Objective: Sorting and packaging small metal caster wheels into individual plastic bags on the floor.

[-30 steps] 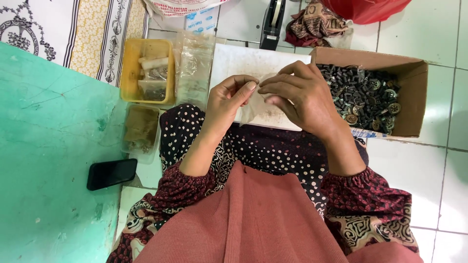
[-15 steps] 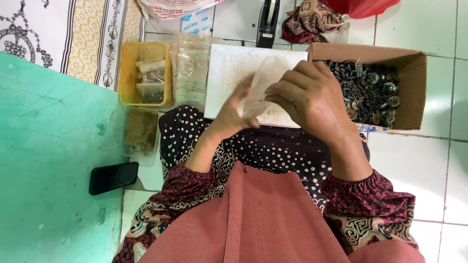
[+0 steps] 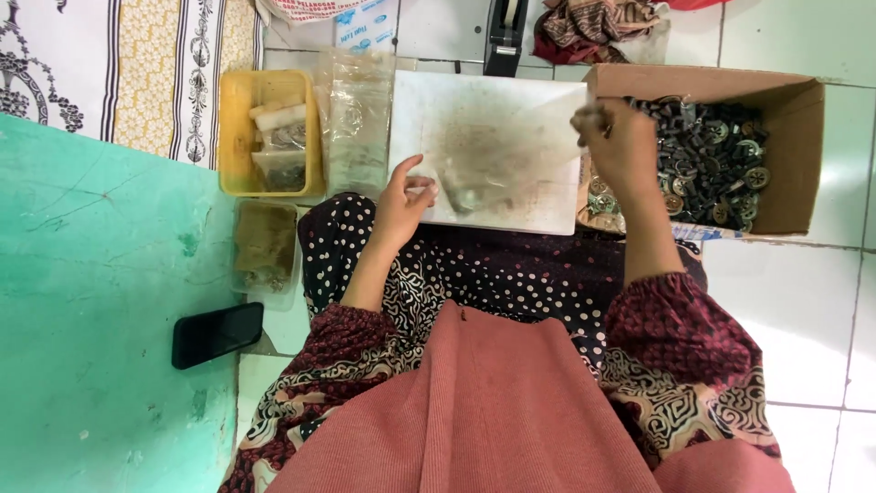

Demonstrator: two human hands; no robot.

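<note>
Board [image 3: 511,119] is lying on the lap, centre; box [image 3: 794,155] of small parts [image 3: 712,160] sitting right of it, tray [image 3: 239,137] and bags [image 3: 359,119] left (phone [image 3: 217,334] lying nearer, on floor).

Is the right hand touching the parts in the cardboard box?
Cannot tell. In the head view the right hand is at the near wall of the cardboard box, overlapping the dark parts; whether its fingertips actually reach them is hidden.
</note>
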